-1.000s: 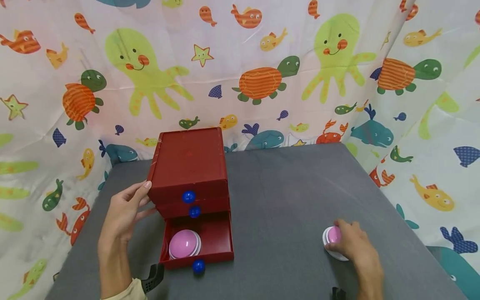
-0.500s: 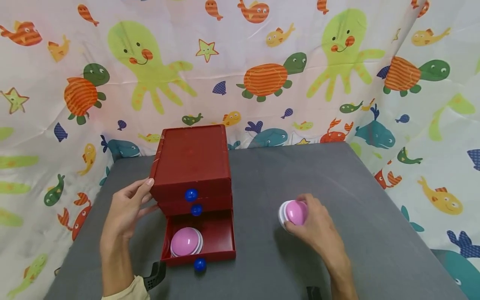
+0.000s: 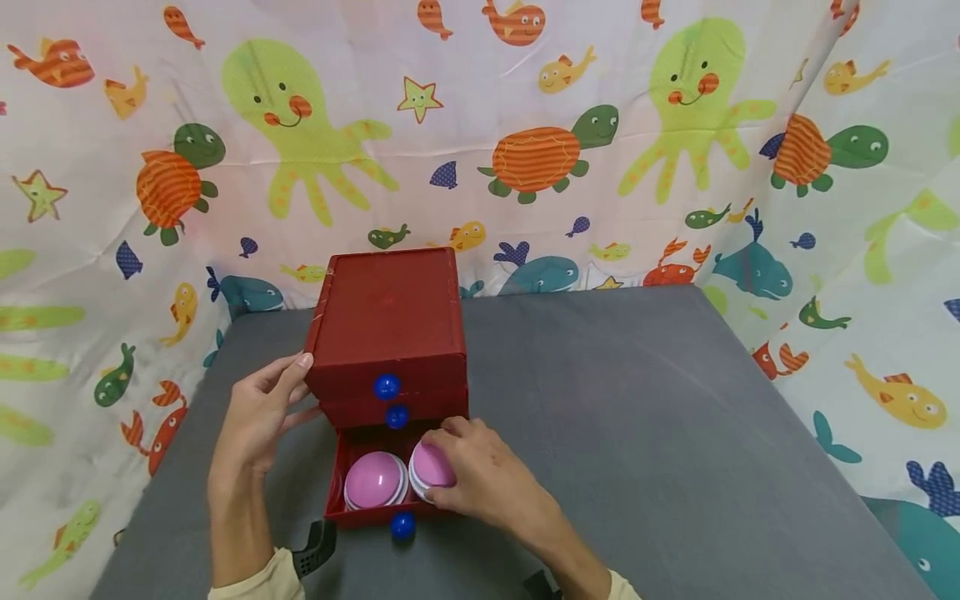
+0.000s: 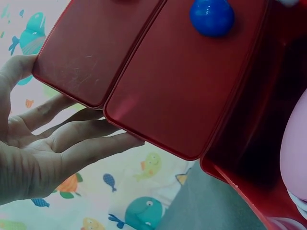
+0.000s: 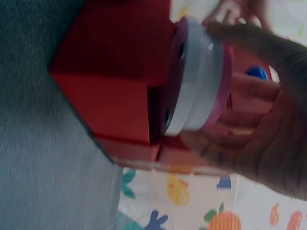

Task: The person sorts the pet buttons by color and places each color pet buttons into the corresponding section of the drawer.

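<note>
A small red chest of drawers point(image 3: 386, 308) with round blue knobs stands on the grey surface, its bottom drawer point(image 3: 435, 510) pulled out. In that drawer, on the left, sits a round white thing with a glossy pink dome point(image 3: 373, 480). My right hand point(image 3: 491, 475) holds a second pink-domed white disc point(image 3: 431, 467) by its rim, over the drawer's right half. The right wrist view shows this disc point(image 5: 199, 81) tilted at the drawer, between thumb and fingers. My left hand point(image 3: 258, 408) rests at the chest's left front corner, its fairly straight fingers point(image 4: 96, 148) touching the side.
The grey table point(image 3: 600, 400) extends to the right of the chest. A white cloth printed with sea animals point(image 3: 525, 75) hangs behind and at both sides. A blue knob point(image 3: 403, 525) sticks out at the front of the open drawer.
My right hand has picked the second pink-domed disc off the table at right and carried it left to the open drawer. The left hand has stayed at the chest's corner.
</note>
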The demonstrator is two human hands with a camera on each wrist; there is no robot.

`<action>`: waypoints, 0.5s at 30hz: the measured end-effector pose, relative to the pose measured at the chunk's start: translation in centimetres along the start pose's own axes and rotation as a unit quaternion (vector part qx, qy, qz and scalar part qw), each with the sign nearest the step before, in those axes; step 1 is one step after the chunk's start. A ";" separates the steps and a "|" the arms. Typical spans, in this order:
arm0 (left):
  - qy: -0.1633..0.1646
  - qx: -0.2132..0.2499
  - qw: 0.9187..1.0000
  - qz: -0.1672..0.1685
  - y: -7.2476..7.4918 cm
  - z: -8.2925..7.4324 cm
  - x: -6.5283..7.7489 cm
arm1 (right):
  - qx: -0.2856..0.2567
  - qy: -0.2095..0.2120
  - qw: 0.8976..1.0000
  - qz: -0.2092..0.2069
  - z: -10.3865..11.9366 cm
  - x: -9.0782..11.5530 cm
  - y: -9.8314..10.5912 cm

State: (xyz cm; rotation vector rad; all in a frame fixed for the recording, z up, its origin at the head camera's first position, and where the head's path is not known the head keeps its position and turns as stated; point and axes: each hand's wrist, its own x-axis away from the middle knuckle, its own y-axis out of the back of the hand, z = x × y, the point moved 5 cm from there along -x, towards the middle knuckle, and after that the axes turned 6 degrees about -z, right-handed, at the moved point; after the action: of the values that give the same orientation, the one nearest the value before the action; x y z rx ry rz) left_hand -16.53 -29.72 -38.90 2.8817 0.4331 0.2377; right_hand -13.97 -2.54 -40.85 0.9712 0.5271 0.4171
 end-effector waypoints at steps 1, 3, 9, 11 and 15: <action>-0.001 0.002 1.000 0.002 0.0 0.0 0.0 | 0.034 0.015 0.999 -0.010 0.4 -0.3 -0.5; -0.001 0.004 1.000 0.006 -0.1 0.0 0.0 | 0.093 0.037 0.994 -0.032 1.1 -0.7 -1.3; 0.001 0.004 1.000 0.000 0.3 0.0 0.1 | 0.181 0.053 0.981 -0.042 2.0 -2.0 -3.1; -0.001 0.000 1.000 0.003 0.3 0.0 0.1 | 0.195 0.045 0.979 -0.038 2.0 -2.4 -3.7; -0.008 -0.005 1.000 0.007 0.2 0.0 0.0 | 0.221 0.018 0.975 -0.030 1.7 -3.0 -5.0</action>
State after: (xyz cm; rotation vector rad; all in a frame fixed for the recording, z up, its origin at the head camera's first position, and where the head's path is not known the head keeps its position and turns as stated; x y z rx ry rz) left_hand -16.54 -29.87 -38.82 2.8750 0.4067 0.2175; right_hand -14.89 -7.87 -43.61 1.3730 0.6978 0.2658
